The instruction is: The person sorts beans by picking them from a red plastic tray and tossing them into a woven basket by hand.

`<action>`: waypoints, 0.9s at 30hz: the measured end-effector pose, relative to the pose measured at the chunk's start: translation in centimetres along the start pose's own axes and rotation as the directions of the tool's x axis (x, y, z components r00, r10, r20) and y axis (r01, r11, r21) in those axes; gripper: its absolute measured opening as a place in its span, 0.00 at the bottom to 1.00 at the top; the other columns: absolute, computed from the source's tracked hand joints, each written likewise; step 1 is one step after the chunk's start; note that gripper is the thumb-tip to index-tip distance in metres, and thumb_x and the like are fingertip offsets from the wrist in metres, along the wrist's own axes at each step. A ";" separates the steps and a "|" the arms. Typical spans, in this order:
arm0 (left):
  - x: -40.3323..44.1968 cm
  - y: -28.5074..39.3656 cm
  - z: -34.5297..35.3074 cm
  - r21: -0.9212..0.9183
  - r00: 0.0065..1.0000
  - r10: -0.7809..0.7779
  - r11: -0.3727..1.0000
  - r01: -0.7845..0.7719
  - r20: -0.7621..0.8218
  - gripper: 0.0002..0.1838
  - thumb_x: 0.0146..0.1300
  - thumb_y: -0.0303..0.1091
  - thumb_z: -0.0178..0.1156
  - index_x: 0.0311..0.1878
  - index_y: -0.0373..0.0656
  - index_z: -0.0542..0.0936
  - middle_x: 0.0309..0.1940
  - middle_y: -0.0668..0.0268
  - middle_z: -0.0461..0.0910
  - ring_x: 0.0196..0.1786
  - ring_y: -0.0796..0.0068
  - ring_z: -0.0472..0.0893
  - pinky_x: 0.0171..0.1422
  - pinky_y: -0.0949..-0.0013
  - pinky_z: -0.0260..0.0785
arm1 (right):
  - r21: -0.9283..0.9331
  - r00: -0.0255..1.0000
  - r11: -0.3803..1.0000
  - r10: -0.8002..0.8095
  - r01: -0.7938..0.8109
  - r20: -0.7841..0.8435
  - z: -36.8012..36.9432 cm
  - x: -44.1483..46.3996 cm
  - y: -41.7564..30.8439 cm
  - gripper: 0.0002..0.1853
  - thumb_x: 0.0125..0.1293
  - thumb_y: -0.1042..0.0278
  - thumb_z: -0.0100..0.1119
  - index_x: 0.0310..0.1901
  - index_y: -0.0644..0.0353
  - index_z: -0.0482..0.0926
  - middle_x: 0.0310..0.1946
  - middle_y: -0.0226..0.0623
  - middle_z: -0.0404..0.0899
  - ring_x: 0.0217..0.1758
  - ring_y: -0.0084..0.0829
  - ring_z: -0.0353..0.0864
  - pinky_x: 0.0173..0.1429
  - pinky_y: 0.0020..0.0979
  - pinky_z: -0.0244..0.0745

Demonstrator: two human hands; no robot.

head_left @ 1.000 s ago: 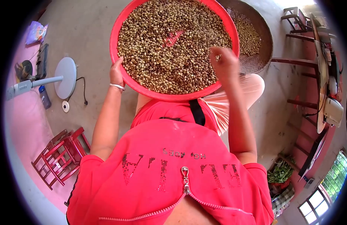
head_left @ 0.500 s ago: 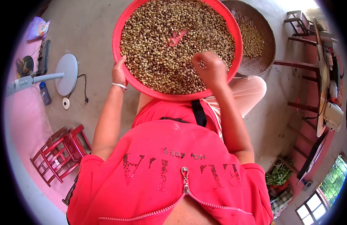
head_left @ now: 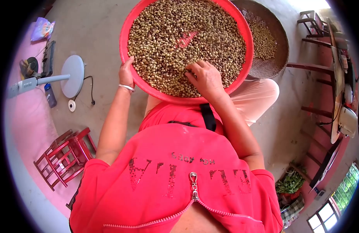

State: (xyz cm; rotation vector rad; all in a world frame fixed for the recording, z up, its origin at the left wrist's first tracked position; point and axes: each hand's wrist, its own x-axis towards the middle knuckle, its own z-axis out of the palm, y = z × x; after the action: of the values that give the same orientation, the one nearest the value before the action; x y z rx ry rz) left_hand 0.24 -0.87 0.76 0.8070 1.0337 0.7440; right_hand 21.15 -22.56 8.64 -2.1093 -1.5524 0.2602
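A round red basin (head_left: 249, 50) rests on my lap, spread with many small roundish brown, tan and greenish beans (head_left: 164, 42). My left hand (head_left: 126, 73) grips its near left rim, the thumb over the edge and the other fingers hidden beneath. Over the near right part of the basin, my right hand (head_left: 206, 79) is bent down into the beans. Its thumb and fingers are curled together around a few of them, mostly covered by the hand. A small bare patch of the red bottom shows near the middle.
Behind the basin at right, a dark woven basket (head_left: 280, 58) holds more beans. A pale round fan-like stand (head_left: 73, 77) with a cord is on the left floor. Red wooden stools (head_left: 67, 155) are at lower left; a wooden table (head_left: 334, 85) and leafy greens (head_left: 290, 180) are at right.
My right hand has come down and left from above the basin into the beans, turning from a raised fist to lowered, curled fingers. My left hand keeps its hold on the rim.
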 end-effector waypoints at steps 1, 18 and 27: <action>0.5 -0.3 -0.4 -0.017 1.000 0.001 1.000 0.000 0.022 0.20 0.72 0.36 0.55 0.60 0.33 0.77 0.56 0.58 0.82 0.57 0.66 0.82 0.65 0.63 0.73 | 0.003 1.000 1.000 0.000 0.000 0.000 0.3 0.0 0.1 0.09 0.64 0.59 0.66 0.41 0.53 0.83 0.35 0.36 0.79 0.42 0.40 0.82 0.50 0.41 0.77; 0.2 -0.1 -0.1 -0.051 0.995 -0.052 0.997 0.056 0.081 0.21 0.73 0.37 0.54 0.62 0.32 0.76 0.57 0.58 0.81 0.58 0.65 0.81 0.66 0.63 0.72 | 0.008 0.928 0.962 0.264 -0.271 -0.263 -6.7 -0.5 6.6 0.08 0.63 0.65 0.67 0.44 0.50 0.85 0.41 0.36 0.84 0.47 0.39 0.85 0.49 0.39 0.80; 0.1 0.1 -0.2 -0.031 0.997 -0.032 0.999 0.034 0.068 0.21 0.73 0.36 0.55 0.62 0.32 0.76 0.57 0.58 0.81 0.58 0.66 0.81 0.66 0.63 0.73 | -0.085 0.983 0.979 0.180 -0.183 -0.041 -1.6 -1.5 4.2 0.06 0.63 0.61 0.65 0.38 0.52 0.84 0.35 0.36 0.80 0.43 0.41 0.82 0.48 0.41 0.78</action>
State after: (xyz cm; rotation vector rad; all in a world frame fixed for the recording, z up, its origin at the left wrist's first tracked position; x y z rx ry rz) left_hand 0.06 -0.71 0.72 0.7807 0.9704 0.6989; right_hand 24.88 -25.31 7.71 -2.3167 -1.3771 0.2217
